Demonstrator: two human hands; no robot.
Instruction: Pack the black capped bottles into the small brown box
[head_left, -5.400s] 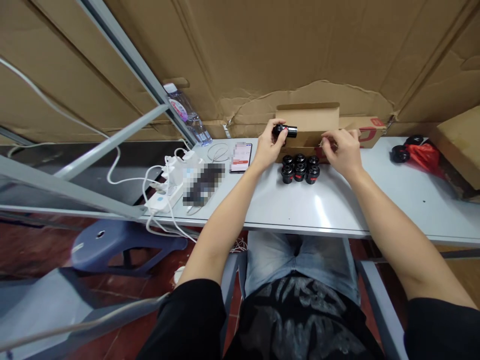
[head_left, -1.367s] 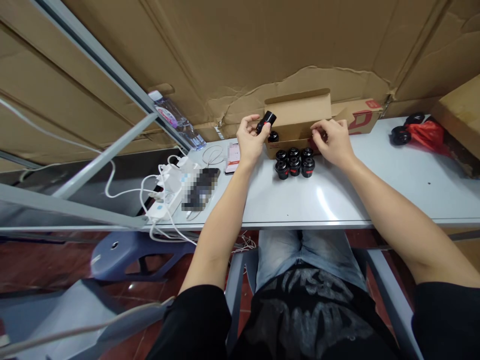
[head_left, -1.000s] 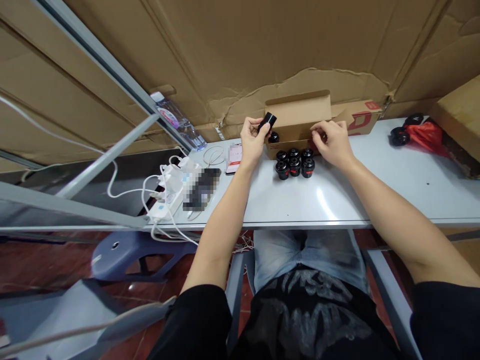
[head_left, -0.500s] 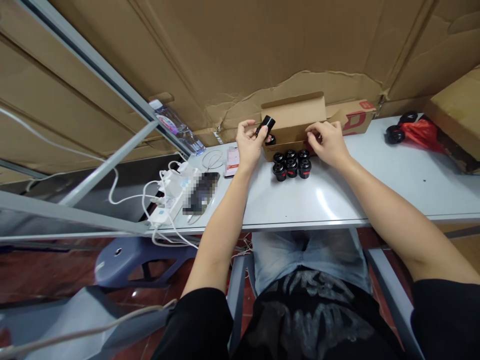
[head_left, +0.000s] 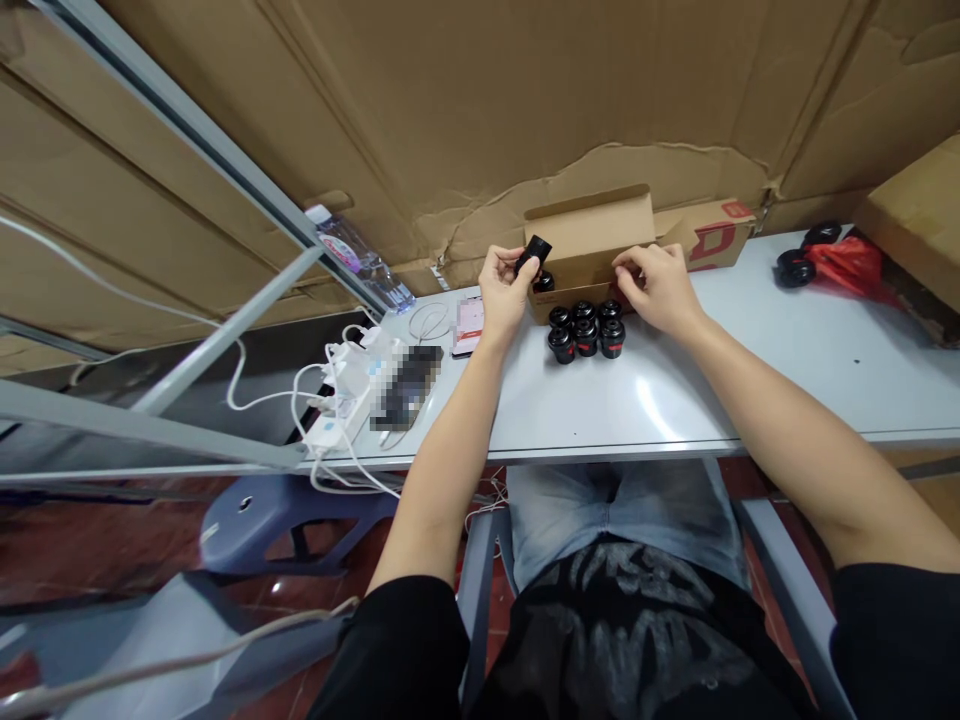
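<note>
My left hand (head_left: 501,290) is closed round a small black cylinder (head_left: 533,251), held tilted in front of an open cardboard box (head_left: 592,228). Another black part (head_left: 544,283) sits just below it at the box's left end. My right hand (head_left: 654,284) rests with curled, pinched fingers at the box's front edge; what it holds, if anything, is hidden. Between the hands, several black round parts with red marks (head_left: 586,331) stand in a tight cluster on the white table (head_left: 675,390).
Left of my hands lie a phone (head_left: 468,325), a blurred dark item (head_left: 407,384), a white power strip with cables (head_left: 341,395) and a water bottle (head_left: 356,258). A red bag with black parts (head_left: 832,262) sits far right. Cardboard sheets line the back. A blue stool (head_left: 270,505) stands below left.
The black cylinder went from lying level in my left hand to tilted upward. My right hand stayed at the box's front edge. The view shifted slightly.
</note>
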